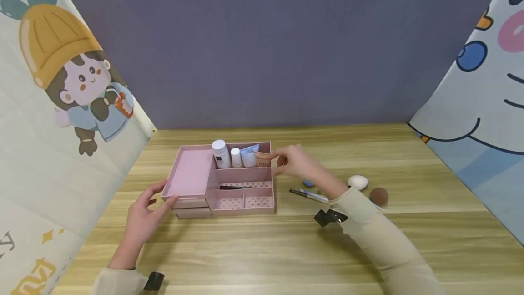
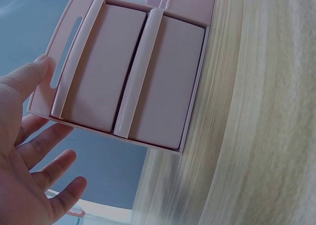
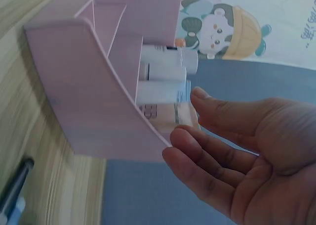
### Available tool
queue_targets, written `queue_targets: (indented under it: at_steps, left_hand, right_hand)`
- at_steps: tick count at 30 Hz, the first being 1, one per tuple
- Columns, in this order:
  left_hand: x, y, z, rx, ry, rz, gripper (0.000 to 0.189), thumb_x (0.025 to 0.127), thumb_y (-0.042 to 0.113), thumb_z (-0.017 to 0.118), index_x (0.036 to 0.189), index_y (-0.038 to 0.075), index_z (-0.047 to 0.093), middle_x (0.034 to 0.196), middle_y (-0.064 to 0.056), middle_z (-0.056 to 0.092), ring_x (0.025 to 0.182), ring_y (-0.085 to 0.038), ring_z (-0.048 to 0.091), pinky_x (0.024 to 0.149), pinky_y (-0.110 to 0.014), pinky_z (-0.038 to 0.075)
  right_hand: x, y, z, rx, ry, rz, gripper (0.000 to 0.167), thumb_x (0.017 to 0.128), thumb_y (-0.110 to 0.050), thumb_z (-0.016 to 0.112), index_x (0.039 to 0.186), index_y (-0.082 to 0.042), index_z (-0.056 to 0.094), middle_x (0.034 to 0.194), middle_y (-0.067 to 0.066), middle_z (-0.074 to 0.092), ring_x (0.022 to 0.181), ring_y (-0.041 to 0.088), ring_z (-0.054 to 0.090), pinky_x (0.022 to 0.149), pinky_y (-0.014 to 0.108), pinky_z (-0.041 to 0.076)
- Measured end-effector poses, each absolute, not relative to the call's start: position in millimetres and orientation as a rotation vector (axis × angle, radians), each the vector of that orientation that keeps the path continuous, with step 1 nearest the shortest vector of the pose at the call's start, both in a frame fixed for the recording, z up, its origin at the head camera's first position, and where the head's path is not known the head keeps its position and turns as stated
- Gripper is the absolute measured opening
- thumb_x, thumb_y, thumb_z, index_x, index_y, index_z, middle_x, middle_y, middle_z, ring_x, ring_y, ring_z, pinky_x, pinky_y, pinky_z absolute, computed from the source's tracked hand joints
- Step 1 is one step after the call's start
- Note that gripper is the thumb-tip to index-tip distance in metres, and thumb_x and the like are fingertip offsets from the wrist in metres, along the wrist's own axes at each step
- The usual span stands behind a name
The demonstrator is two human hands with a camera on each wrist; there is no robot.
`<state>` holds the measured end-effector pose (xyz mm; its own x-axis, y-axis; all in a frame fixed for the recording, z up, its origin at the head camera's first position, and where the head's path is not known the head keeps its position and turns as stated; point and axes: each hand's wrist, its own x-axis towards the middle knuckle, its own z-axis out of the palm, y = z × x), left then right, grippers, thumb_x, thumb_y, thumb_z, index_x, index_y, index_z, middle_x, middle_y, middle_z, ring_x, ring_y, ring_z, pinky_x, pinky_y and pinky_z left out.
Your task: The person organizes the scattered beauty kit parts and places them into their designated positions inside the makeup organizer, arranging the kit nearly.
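Observation:
A pink desktop organizer (image 1: 192,172) stands on the table, with two drawers (image 2: 103,67) at its left front. My left hand (image 1: 143,215) grips its front left corner, thumb on the slotted front panel and fingers along the side. In the back compartment stand a white bottle (image 1: 221,155), a smaller white bottle (image 1: 236,158), a light blue tube (image 1: 249,156) and a tan tube (image 3: 170,115). My right hand (image 1: 296,163) is around the top of the tan tube, thumb and fingers apart. A black pencil-like stick (image 1: 231,187) lies in the middle compartment.
Right of the organizer lie slim dark and light sticks (image 1: 309,195) and a small blue item (image 1: 308,183), partly behind my right forearm. Farther right are a white egg-shaped sponge (image 1: 358,182) and a brown round item (image 1: 379,196). A grey-blue panel (image 1: 278,58) backs the table.

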<state>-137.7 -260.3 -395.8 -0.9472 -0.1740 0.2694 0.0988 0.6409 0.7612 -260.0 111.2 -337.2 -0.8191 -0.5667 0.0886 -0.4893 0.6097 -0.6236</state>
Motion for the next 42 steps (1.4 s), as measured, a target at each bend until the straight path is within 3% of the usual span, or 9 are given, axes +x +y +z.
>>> queue_targets:
  at_steps: [5, 10, 19, 26, 37, 42]
  left_hand:
    - [-138, -260, -394, 0.060, -2.551, -1.210, 0.050, 0.094, 0.022, 0.071, 0.135, -0.003, 0.055, 0.136, -0.024, 0.057, 0.124, -0.034, 0.050, 0.094, -0.038, 0.039]
    - [-136, -260, -394, 0.060, -2.550, -1.209, 0.050, 0.094, 0.021, 0.072, 0.135, -0.002, 0.056, 0.136, -0.023, 0.057, 0.123, -0.033, 0.050, 0.093, -0.034, 0.039]
    - [-133, -259, -393, 0.069, -2.543, -1.197, 0.050, 0.094, 0.021, 0.072, 0.135, -0.003, 0.056, 0.135, -0.025, 0.057, 0.122, -0.033, 0.051, 0.094, -0.037, 0.039]
    - [-132, -258, -392, 0.078, -2.551, -1.208, 0.051, 0.093, 0.022, 0.072, 0.135, -0.003, 0.055, 0.135, -0.025, 0.057, 0.123, -0.035, 0.051, 0.094, -0.040, 0.039]
    - [-132, -255, -392, 0.082, -2.536, -1.192, 0.050, 0.093, 0.021, 0.073, 0.134, -0.003, 0.057, 0.135, -0.023, 0.058, 0.121, -0.032, 0.051, 0.094, -0.035, 0.039]
    - [-132, -254, -392, 0.090, -2.534, -1.192, 0.050, 0.093, 0.020, 0.073, 0.133, -0.004, 0.056, 0.134, -0.024, 0.058, 0.122, -0.034, 0.051, 0.095, -0.040, 0.039]
  right_hand:
    - [-263, 128, -339, -0.774, 2.642, -1.089, 0.039, 0.085, -0.006, 0.078, 0.122, 0.003, 0.066, 0.075, 0.005, 0.067, 0.060, 0.020, 0.063, 0.056, 0.031, 0.055]
    - [-266, 146, -342, -0.674, 2.588, -1.097, 0.043, 0.090, -0.012, 0.075, 0.128, 0.002, 0.061, 0.081, 0.013, 0.068, 0.067, 0.034, 0.068, 0.057, 0.040, 0.059]
    - [-274, 179, -351, -0.486, 2.573, -1.063, 0.053, 0.095, -0.027, 0.070, 0.137, 0.002, 0.054, 0.093, 0.022, 0.069, 0.060, 0.027, 0.068, 0.059, 0.046, 0.059]
    - [-281, 200, -366, -0.395, 2.560, -0.981, 0.065, 0.094, -0.033, 0.069, 0.141, 0.006, 0.046, 0.086, 0.018, 0.066, 0.058, 0.026, 0.067, 0.055, 0.042, 0.059]
    - [-292, 209, -390, -0.291, 2.507, -0.997, 0.056, 0.096, -0.032, 0.066, 0.128, 0.012, 0.054, 0.073, 0.019, 0.065, 0.052, 0.024, 0.067, 0.049, 0.037, 0.057]
    - [-297, 208, -400, -0.259, 2.464, -1.024, 0.055, 0.096, -0.034, 0.065, 0.123, 0.012, 0.057, 0.070, 0.017, 0.064, 0.051, 0.024, 0.066, 0.050, 0.038, 0.058]
